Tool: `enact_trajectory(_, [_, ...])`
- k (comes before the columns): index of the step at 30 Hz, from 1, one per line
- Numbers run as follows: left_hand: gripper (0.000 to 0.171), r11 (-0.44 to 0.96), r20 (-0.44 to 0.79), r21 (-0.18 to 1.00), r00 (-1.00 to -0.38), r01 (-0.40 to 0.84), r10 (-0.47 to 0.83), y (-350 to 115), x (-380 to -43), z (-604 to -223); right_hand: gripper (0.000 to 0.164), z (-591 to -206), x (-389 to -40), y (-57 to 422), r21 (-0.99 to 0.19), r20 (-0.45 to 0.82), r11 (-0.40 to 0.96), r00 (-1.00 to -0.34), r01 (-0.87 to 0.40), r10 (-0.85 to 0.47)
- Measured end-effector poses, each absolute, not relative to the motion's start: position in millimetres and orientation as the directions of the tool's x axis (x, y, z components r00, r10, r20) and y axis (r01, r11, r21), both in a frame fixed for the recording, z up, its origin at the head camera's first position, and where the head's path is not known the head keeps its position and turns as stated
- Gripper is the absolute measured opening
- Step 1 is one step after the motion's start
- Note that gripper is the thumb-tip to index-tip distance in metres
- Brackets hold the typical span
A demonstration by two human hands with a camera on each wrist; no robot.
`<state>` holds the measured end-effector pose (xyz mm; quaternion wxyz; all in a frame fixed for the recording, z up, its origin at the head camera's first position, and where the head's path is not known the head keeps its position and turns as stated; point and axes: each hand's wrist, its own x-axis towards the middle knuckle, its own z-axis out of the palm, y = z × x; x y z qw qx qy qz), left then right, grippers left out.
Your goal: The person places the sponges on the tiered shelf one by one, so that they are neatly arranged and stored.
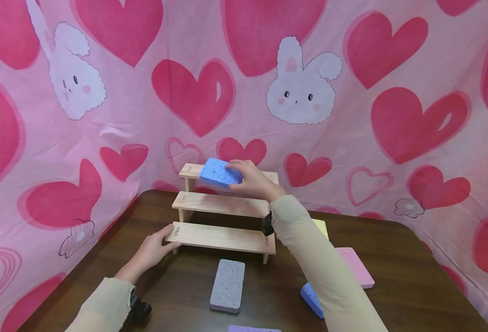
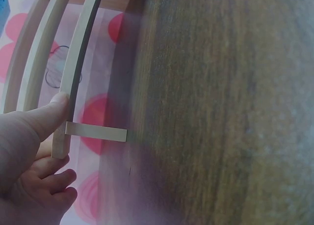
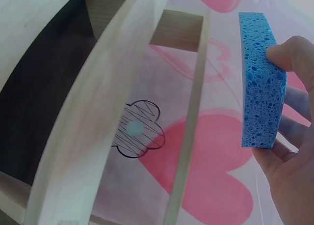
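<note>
A three-tier wooden stand stands on the dark table. My left hand grips the left end of its lowest step; in the left wrist view the thumb lies on one face of the board, with fingers on the other side. My right hand holds a blue sponge by its right end, at the height of the top step, which it partly covers in the head view. From the right wrist, the sponge shows its porous side, pinched between thumb and fingers, beside the step's edge.
A grey sponge lies in front of the stand. Right of it, partly behind my right sleeve, are a pink sponge, a yellow one and another blue one. A purple edge shows at the bottom. Heart-patterned cloth hangs behind.
</note>
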<state>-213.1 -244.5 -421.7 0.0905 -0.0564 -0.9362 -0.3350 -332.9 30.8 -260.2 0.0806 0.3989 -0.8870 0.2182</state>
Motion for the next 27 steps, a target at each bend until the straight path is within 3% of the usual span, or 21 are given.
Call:
enact_trajectory(7, [0.066, 0.774, 0.218, 0.611, -0.975, 0.168, 0.04, -244, -213, -422, 0.057, -271, -340, 22, -0.261, 0.33, 0.572, -0.629, -0.777, -0.704])
enact_trajectory(27, [0.063, 0.778, 0.249, 0.598, -0.967, 0.191, 0.047, -244, -213, -423, 0.043, -286, -345, 10, -0.266, 0.304, 0.613, -0.669, -0.744, -0.679])
